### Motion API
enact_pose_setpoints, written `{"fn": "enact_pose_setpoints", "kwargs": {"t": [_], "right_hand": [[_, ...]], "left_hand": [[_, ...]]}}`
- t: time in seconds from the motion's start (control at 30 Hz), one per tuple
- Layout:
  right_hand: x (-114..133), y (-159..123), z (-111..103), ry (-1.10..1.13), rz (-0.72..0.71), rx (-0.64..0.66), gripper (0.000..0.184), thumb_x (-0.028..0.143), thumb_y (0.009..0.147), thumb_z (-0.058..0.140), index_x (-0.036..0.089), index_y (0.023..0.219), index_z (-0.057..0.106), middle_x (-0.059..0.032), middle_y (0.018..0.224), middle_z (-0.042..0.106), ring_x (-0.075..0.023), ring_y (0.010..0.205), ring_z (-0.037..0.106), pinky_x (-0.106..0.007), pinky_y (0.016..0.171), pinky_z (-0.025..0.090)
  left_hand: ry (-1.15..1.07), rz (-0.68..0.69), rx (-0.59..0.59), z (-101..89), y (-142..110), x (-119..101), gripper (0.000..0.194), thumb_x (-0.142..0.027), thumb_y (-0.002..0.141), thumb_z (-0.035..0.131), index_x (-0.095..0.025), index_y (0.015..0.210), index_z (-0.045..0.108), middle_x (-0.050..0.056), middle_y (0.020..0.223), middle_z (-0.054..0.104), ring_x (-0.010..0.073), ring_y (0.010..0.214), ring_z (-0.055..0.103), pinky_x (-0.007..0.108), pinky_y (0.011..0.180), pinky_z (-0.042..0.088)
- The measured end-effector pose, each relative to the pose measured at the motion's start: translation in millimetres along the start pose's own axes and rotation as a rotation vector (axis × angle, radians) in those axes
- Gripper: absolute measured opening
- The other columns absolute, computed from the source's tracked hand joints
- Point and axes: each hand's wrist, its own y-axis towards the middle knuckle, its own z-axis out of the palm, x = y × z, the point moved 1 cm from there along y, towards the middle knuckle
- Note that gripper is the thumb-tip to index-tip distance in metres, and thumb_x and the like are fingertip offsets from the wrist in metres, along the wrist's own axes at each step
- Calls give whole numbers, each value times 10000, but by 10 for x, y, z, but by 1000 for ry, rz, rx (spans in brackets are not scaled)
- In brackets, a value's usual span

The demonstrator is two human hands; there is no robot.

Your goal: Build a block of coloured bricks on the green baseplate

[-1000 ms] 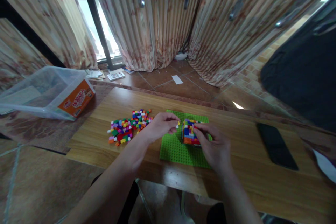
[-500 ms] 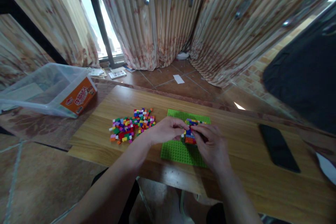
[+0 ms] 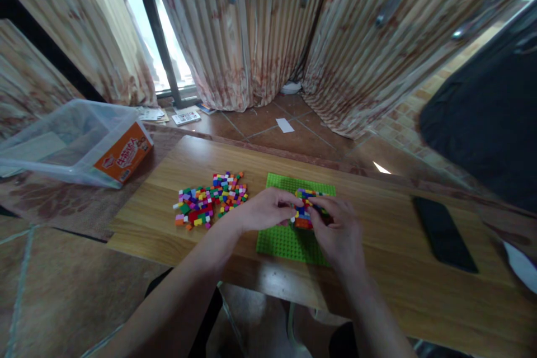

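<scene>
A small multicoloured block of toy building bricks (image 3: 302,220) stands on the green studded baseplate (image 3: 289,243). My left hand (image 3: 268,208) closes on the left side of these bricks, thumb and fingers bent around the edge. From the right, my right hand (image 3: 339,226) grips the same bricks with its thumb and fingers curled. Parts of the bricks are hidden by the fingers, and I cannot make out whether a single loose brick is pinched there. Left of the baseplate lies a pile of loose bricks (image 3: 201,211) in many colours.
All this is on a low wooden table (image 3: 394,235). A black phone (image 3: 444,233) lies on its right part, near a white object (image 3: 520,265) at the edge. On the left, a clear plastic bin (image 3: 79,170) with an orange label stands beside the table. Curtains (image 3: 277,28) hang behind.
My right hand's fingers have shifted slightly over the bricks, showing more of their top. The left hand stays nearly in place.
</scene>
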Motion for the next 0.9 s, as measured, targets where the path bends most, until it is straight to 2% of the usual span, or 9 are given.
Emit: {"fn": "enact_pose_setpoints", "kwargs": {"t": [0.2,0.63,0.73,0.9], "right_hand": [[-1,0,6,15,55,-28,85,198,827,652,215,867,725,-58,924,728,-225,910,637,-394,824,512],[78,-2,-6,-88,-67,-14,182,156,863,559,185,863,739,-93,940,710,-227,902,622,-420,830,524],[95,-12,-16,-116,-77,15,217,142,869,533,189,899,743,-92,973,710,-231,926,614,-428,850,524],[103,-26,-27,-133,-78,47,245,116,860,513,166,914,746,-107,1001,705,-240,951,603,-434,865,523]], "left_hand": [[25,21,7,-9,-3,36,262,-205,842,560,-134,1049,704,-25,678,577,88,577,530,219,573,423],[49,68,15,-30,7,61,223,-254,852,559,-144,968,716,-8,707,615,87,577,538,205,575,424],[51,45,-17,-49,-7,37,232,-243,844,562,-138,978,720,-6,716,634,92,590,558,206,582,435],[73,-13,-105,-75,-20,-5,182,-200,825,557,-121,888,709,-11,653,619,101,592,583,204,572,445]]}}
